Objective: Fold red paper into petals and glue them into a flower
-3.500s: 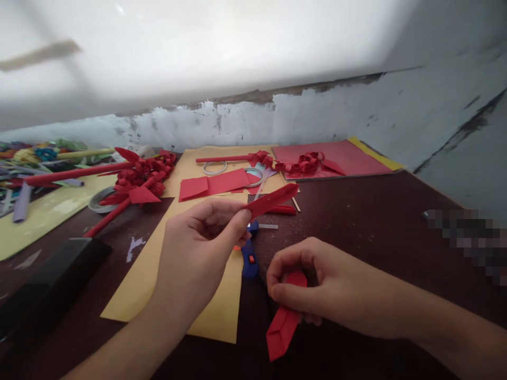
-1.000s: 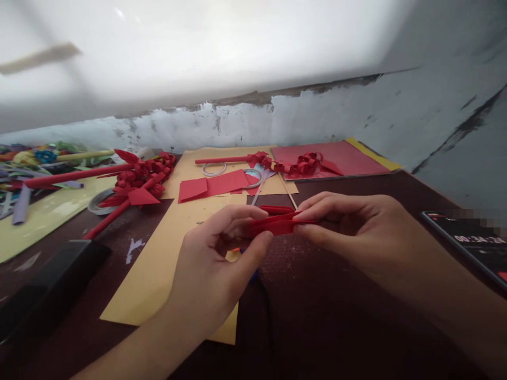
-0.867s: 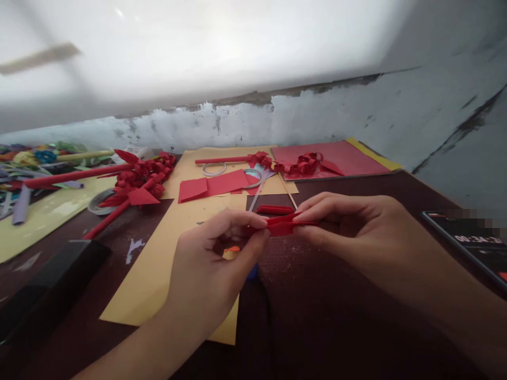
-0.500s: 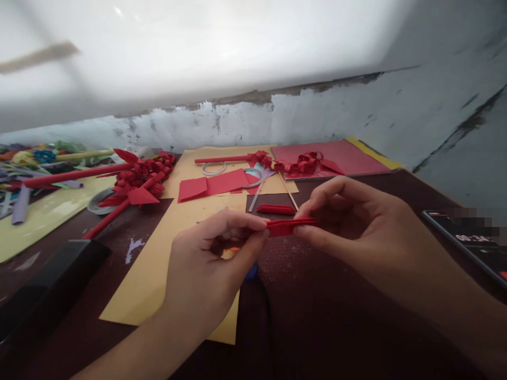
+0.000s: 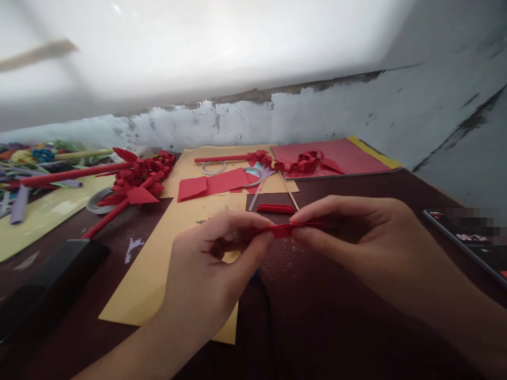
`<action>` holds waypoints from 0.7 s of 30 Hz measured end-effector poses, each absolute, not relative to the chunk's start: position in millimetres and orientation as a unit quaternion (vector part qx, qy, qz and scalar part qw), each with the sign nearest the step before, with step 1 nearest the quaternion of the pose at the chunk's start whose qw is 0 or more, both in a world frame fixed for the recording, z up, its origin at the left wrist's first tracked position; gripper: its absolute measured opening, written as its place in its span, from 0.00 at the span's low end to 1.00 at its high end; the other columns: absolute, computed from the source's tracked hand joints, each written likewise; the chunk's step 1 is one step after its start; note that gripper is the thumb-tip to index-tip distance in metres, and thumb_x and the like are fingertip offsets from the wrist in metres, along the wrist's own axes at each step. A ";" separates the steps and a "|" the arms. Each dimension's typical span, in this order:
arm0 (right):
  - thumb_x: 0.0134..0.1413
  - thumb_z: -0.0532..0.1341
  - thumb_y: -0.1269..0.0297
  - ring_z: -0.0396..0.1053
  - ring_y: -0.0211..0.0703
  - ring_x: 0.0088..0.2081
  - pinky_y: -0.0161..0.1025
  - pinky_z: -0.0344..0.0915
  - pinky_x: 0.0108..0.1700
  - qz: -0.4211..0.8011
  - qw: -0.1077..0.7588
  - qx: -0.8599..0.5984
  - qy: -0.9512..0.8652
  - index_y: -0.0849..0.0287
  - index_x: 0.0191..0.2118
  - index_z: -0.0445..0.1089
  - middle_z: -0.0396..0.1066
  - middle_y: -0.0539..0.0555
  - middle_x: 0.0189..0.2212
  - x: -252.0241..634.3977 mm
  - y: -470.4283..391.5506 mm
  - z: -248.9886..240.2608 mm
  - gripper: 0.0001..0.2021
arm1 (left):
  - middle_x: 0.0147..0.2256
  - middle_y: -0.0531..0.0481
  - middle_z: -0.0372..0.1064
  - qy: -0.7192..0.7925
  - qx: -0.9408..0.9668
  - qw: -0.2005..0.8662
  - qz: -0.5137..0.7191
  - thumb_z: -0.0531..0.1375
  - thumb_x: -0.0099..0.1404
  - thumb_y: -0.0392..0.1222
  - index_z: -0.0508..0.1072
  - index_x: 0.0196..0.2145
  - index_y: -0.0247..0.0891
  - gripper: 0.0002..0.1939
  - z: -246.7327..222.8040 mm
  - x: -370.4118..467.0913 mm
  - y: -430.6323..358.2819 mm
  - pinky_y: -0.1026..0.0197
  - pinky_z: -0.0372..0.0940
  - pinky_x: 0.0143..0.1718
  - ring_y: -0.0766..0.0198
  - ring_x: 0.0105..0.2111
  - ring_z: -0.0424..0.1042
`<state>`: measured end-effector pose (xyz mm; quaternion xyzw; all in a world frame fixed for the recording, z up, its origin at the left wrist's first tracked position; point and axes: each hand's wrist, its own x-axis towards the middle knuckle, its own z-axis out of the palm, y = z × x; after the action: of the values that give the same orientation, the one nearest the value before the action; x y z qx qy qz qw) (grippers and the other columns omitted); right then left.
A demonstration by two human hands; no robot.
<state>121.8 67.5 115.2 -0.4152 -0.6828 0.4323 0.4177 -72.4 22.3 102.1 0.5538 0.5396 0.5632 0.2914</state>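
Observation:
A folded strip of red paper [image 5: 282,231] is pinched between both hands above the dark table. My left hand [image 5: 214,258] grips its left part between thumb and fingertips. Thumb and forefinger of my right hand [image 5: 352,232] close on the strip farther right, and that end is partly hidden by the fingers. Just beyond the fingertips lies another folded red paper piece [image 5: 276,209]. A thin stick [image 5: 288,191] and a pale narrow strip [image 5: 257,194] rest behind it. Under my left hand, a yellow paper sheet [image 5: 138,290] covers part of the table.
Flat red paper pieces [image 5: 225,183] and a tape roll [image 5: 214,168] lie farther back. Red paper flowers on stems [image 5: 140,182] sit at left, near a black box [image 5: 51,285]. A red folder [image 5: 336,155] is by the wall; a phone [image 5: 467,243] lies at right.
My right thumb and forefinger have shifted left along the strip and press it flatter. The left fingertips have moved slightly right. The things on the table stay put.

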 end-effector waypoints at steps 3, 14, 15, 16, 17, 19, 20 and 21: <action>0.58 0.73 0.63 0.76 0.40 0.29 0.33 0.71 0.32 0.413 0.419 -0.423 -0.689 0.48 0.37 0.85 0.82 0.48 0.29 121.8 66.6 115.4 0.02 | 0.28 0.60 0.81 0.547 0.540 0.320 0.554 0.71 0.62 0.31 0.84 0.34 0.45 0.08 102.5 -73.0 22.4 0.75 0.73 0.30 0.71 0.27 0.80; 0.57 0.73 0.64 0.74 0.37 0.27 0.33 0.74 0.38 0.454 0.425 -0.418 -0.662 0.49 0.35 0.84 0.80 0.46 0.26 118.0 65.8 117.7 0.01 | 0.28 0.56 0.82 0.545 0.527 0.363 0.542 0.72 0.62 0.36 0.85 0.33 0.44 0.03 101.1 -76.2 24.4 0.69 0.73 0.28 0.67 0.26 0.79; 0.57 0.73 0.64 0.75 0.36 0.27 0.33 0.74 0.38 0.454 0.424 -0.419 -0.662 0.49 0.35 0.84 0.80 0.46 0.26 118.2 65.5 117.6 0.01 | 0.27 0.56 0.82 0.546 0.527 0.363 0.541 0.72 0.62 0.36 0.85 0.33 0.44 0.03 101.4 -76.3 24.2 0.70 0.72 0.27 0.67 0.26 0.79; 0.58 0.73 0.64 0.75 0.37 0.27 0.33 0.74 0.37 0.453 0.423 -0.420 -0.663 0.49 0.35 0.84 0.80 0.46 0.26 118.6 65.2 117.5 0.01 | 0.26 0.56 0.81 0.546 0.528 0.362 0.539 0.72 0.62 0.36 0.85 0.33 0.44 0.03 101.6 -76.3 24.0 0.70 0.72 0.27 0.67 0.25 0.78; 0.58 0.73 0.64 0.75 0.37 0.28 0.33 0.74 0.37 0.452 0.422 -0.420 -0.664 0.49 0.35 0.84 0.80 0.46 0.26 119.0 65.1 117.3 0.01 | 0.26 0.56 0.81 0.546 0.530 0.362 0.539 0.72 0.62 0.36 0.85 0.32 0.43 0.03 101.8 -76.3 23.7 0.70 0.72 0.27 0.67 0.25 0.78; 0.58 0.73 0.65 0.76 0.38 0.30 0.32 0.73 0.35 0.453 0.419 -0.417 -0.667 0.49 0.35 0.84 0.81 0.46 0.28 120.0 65.2 116.9 0.02 | 0.25 0.56 0.81 0.544 0.530 0.364 0.538 0.72 0.62 0.35 0.85 0.32 0.43 0.04 102.2 -76.1 23.4 0.70 0.72 0.27 0.67 0.25 0.78; 0.57 0.73 0.66 0.77 0.38 0.31 0.31 0.72 0.34 0.457 0.416 -0.416 -0.667 0.48 0.35 0.84 0.81 0.47 0.29 120.3 65.3 116.8 0.03 | 0.24 0.56 0.81 0.543 0.529 0.366 0.539 0.71 0.62 0.35 0.85 0.32 0.43 0.04 102.2 -75.9 23.4 0.70 0.72 0.27 0.67 0.25 0.78; 0.56 0.73 0.67 0.77 0.38 0.31 0.30 0.71 0.33 0.465 0.412 -0.413 -0.666 0.48 0.35 0.84 0.82 0.46 0.29 120.5 65.4 116.8 0.04 | 0.24 0.55 0.81 0.541 0.528 0.368 0.541 0.71 0.62 0.35 0.85 0.32 0.43 0.04 102.2 -75.8 23.3 0.70 0.72 0.27 0.67 0.24 0.78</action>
<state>120.5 65.4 116.8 -0.4127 -0.6664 0.4645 0.4120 -75.8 23.3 102.2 0.5281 0.5415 0.5409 0.3680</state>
